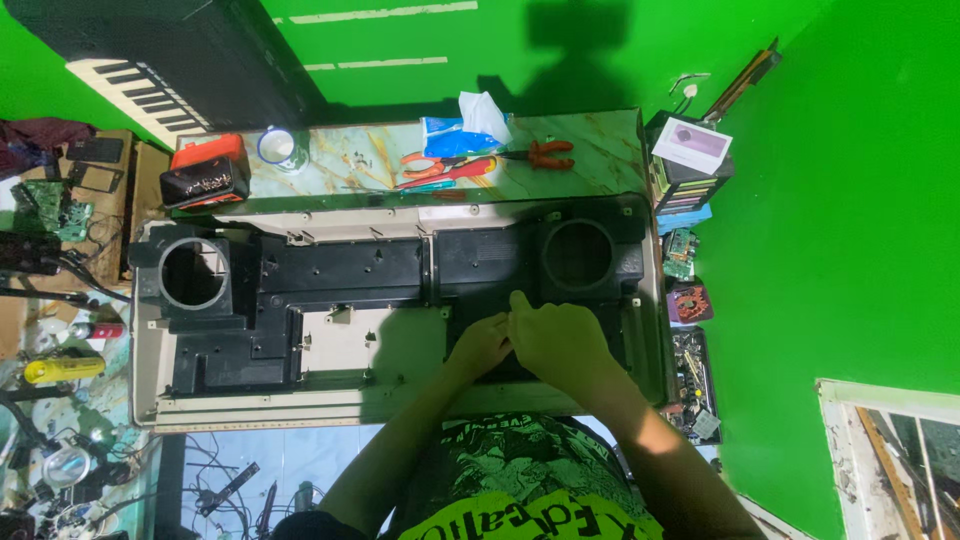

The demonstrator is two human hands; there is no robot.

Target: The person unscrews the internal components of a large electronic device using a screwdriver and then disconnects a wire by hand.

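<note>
A long beige case (300,405) lies flat across the table, open side up, with a black plastic frame (330,275) set inside it. The frame has a round hole at its left end (192,275) and another at its right end (577,254). Both hands meet on the frame just below the right hole. The right hand (558,340) rests palm down, its fingers (520,302) curled and pinched close together on the black plastic; whether they grip some small part there cannot be told. The left hand (481,345) lies touching the right one on its left side, fingers bent and narrow against the frame, and nothing shows in its grasp.

Beyond the case, on the marbled table top (610,150), lie orange-handled pliers (545,153), red-handled cutters (440,168) and a blue tissue pack (452,130) with a white tissue sticking out. Past the far left corner of the case sits a red and black box (205,172) beside a small round white cup (279,146). A piano keyboard (140,88) leans farther back, well beyond the case
</note>
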